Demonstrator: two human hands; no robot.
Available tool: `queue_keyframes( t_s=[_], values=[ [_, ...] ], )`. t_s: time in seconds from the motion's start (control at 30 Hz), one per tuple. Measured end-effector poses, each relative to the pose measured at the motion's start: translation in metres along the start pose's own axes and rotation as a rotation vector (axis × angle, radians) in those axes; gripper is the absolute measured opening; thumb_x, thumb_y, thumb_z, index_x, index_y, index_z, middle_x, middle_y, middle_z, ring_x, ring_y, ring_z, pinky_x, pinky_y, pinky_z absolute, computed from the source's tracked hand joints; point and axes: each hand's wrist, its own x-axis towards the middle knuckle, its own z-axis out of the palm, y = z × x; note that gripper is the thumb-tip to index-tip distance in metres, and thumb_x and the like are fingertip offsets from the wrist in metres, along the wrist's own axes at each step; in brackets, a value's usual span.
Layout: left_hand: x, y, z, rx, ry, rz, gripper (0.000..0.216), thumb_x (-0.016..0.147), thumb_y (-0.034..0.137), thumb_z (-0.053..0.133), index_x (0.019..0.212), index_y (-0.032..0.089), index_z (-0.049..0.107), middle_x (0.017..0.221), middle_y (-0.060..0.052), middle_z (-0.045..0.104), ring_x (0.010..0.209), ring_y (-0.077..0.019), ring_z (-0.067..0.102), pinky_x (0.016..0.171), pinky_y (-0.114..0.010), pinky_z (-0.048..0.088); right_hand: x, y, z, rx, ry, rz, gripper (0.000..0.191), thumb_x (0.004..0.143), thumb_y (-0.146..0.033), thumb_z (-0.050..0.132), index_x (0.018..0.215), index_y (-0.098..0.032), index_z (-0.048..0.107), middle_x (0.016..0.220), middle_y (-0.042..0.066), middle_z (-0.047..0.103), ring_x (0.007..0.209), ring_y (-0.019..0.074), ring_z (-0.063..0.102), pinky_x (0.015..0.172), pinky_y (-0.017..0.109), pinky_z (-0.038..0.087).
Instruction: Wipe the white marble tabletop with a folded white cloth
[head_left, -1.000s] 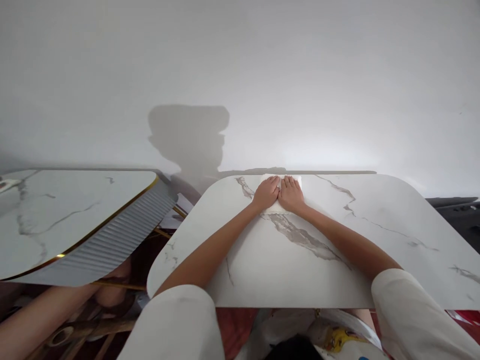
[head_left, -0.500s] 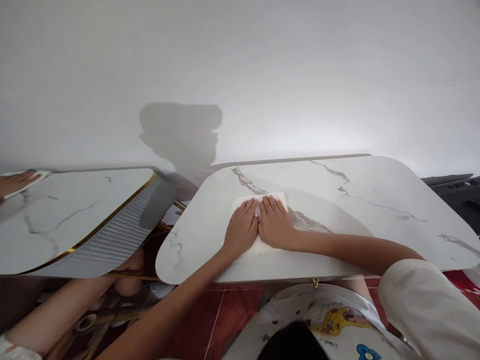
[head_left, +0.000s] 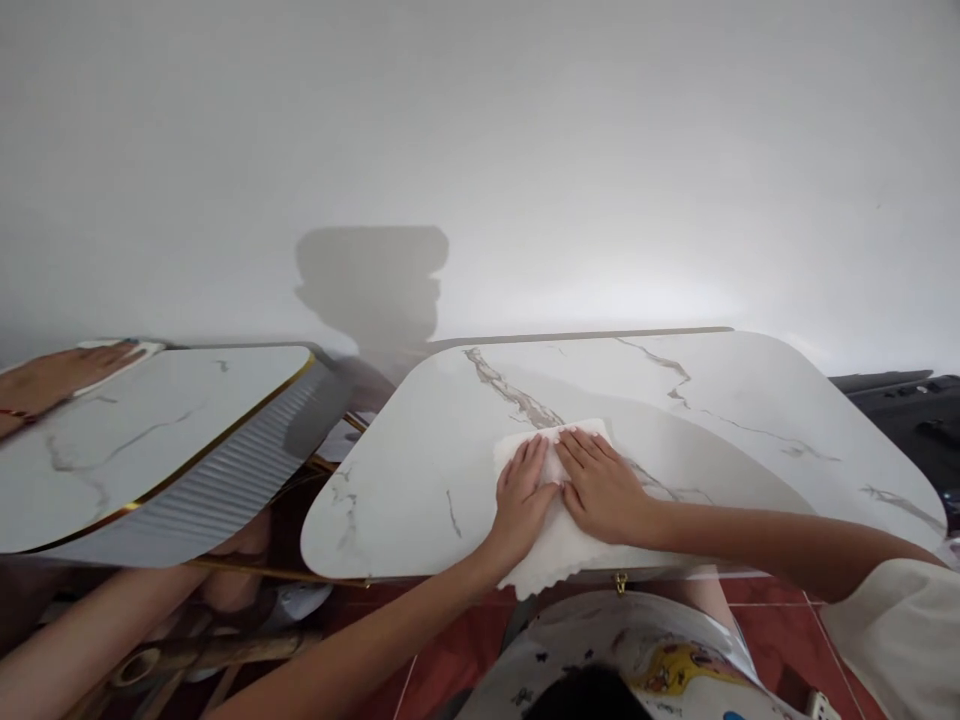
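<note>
A white cloth (head_left: pixel 551 560) with a wavy edge lies on the white marble-patterned tabletop (head_left: pixel 405 470), its near edge hanging over the front. My left hand (head_left: pixel 521 500) rests flat on the cloth's left part, fingers stretched forward. Close beside it, my right hand (head_left: pixel 604 485) presses flat on the cloth's right part with its fingers extended. The two thumbs nearly meet. Neither hand is wrapped around the cloth; both press it down from above, near the table's front edge.
To the left stands a second marble-patterned table (head_left: pixel 172 420) with gold trim and a ribbed side. Another person's hand (head_left: pixel 82 370) lies on a white cloth there. A pale wall (head_left: pixel 600 180) rises behind both tables. Dark objects (head_left: pixel 907 430) sit at the right.
Both my hands have slid the cloth toward me and to the right, so its edge now overhangs the front. The other person's hand has moved right on its table.
</note>
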Motion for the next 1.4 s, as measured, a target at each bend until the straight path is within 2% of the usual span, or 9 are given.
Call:
queue_keyframes(
  t_s=[0.17, 0.37, 0.5, 0.67, 0.8, 0.93, 1.07, 1.27, 1.4],
  values=[
    [0.059, 0.016, 0.012, 0.078, 0.069, 0.057, 0.053, 0.083, 0.019, 0.037, 0.135, 0.017, 0.042, 0.146, -0.005, 0.038, 0.138, -0.0211, 0.027, 0.114, -0.041, 0.02, 0.037, 0.045, 0.004, -0.024, -0.017, 0.042, 0.052, 0.09, -0.024, 0.037, 0.137, -0.004, 0.04, 0.143, 0.016, 0.039, 0.134, 0.0237, 0.031, 0.11, 0.041, 0.024],
    [0.149, 0.005, 0.012, 0.263, 0.237, 0.269, 0.043, 0.088, 0.021, 0.031, 0.126, 0.014, 0.048, 0.136, -0.012, 0.049, 0.13, -0.0238, 0.039, 0.109, -0.045, 0.029, 0.111, 0.098, 0.021, -0.071, -0.038, 0.097, 0.05, 0.092, -0.023, 0.036, 0.137, -0.005, 0.04, 0.143, 0.014, 0.04, 0.134, 0.0227, 0.031, 0.11, 0.038, 0.022],
    [0.199, -0.002, 0.004, 0.309, 0.263, 0.335, 0.039, 0.087, 0.017, 0.032, 0.122, 0.014, 0.05, 0.131, -0.012, 0.053, 0.124, -0.0224, 0.044, 0.106, -0.04, 0.032, 0.155, 0.123, 0.031, -0.093, -0.03, 0.121, 0.049, 0.092, -0.023, 0.036, 0.137, -0.004, 0.039, 0.143, 0.015, 0.04, 0.133, 0.0236, 0.03, 0.109, 0.037, 0.02],
    [0.24, 0.001, -0.001, 0.349, 0.247, 0.372, 0.033, 0.086, 0.015, 0.034, 0.114, 0.014, 0.053, 0.121, -0.012, 0.058, 0.116, -0.0227, 0.049, 0.1, -0.038, 0.036, 0.188, 0.152, 0.035, -0.076, -0.074, 0.151, 0.05, 0.093, -0.025, 0.034, 0.139, -0.005, 0.036, 0.145, 0.014, 0.036, 0.135, 0.0237, 0.028, 0.109, 0.037, 0.019],
    [0.262, 0.011, 0.007, 0.393, 0.205, 0.363, 0.03, 0.087, 0.014, 0.033, 0.107, 0.014, 0.055, 0.113, -0.012, 0.061, 0.11, -0.0233, 0.052, 0.097, -0.038, 0.037, 0.191, 0.172, 0.032, -0.073, -0.093, 0.193, 0.049, 0.094, -0.025, 0.033, 0.139, -0.006, 0.037, 0.145, 0.014, 0.036, 0.135, 0.0242, 0.028, 0.109, 0.036, 0.018],
    [0.269, 0.02, 0.019, 0.384, 0.162, 0.407, 0.033, 0.088, 0.014, 0.032, 0.113, 0.013, 0.054, 0.12, -0.012, 0.059, 0.115, -0.0225, 0.05, 0.101, -0.037, 0.035, 0.177, 0.175, 0.027, -0.111, -0.062, 0.283, 0.05, 0.095, -0.025, 0.029, 0.14, -0.005, 0.036, 0.146, 0.014, 0.035, 0.135, 0.0251, 0.027, 0.109, 0.037, 0.018],
    [0.256, 0.024, 0.027, 0.383, 0.139, 0.478, 0.039, 0.089, 0.016, 0.031, 0.123, 0.01, 0.048, 0.131, -0.013, 0.052, 0.124, -0.0223, 0.042, 0.106, -0.037, 0.029, 0.155, 0.162, 0.023, -0.158, -0.042, 0.349, 0.051, 0.095, -0.025, 0.025, 0.141, -0.003, 0.034, 0.148, 0.014, 0.032, 0.137, 0.0252, 0.024, 0.11, 0.037, 0.015],
    [0.206, 0.018, 0.028, 0.382, 0.137, 0.553, 0.045, 0.09, 0.021, 0.028, 0.13, 0.011, 0.043, 0.138, -0.013, 0.046, 0.13, -0.0223, 0.038, 0.109, -0.039, 0.027, 0.116, 0.125, 0.019, -0.181, -0.012, 0.351, 0.051, 0.094, -0.024, 0.027, 0.14, -0.001, 0.035, 0.146, 0.017, 0.033, 0.136, 0.027, 0.025, 0.11, 0.04, 0.016],
    [0.164, 0.012, 0.021, 0.38, 0.126, 0.518, 0.048, 0.089, 0.021, 0.026, 0.132, 0.008, 0.042, 0.14, -0.014, 0.044, 0.132, -0.023, 0.035, 0.11, -0.041, 0.026, 0.092, 0.088, 0.016, -0.177, 0.014, 0.323, 0.051, 0.093, -0.022, 0.029, 0.138, 0.0, 0.037, 0.144, 0.018, 0.036, 0.135, 0.0284, 0.027, 0.11, 0.042, 0.017]
  ],
)
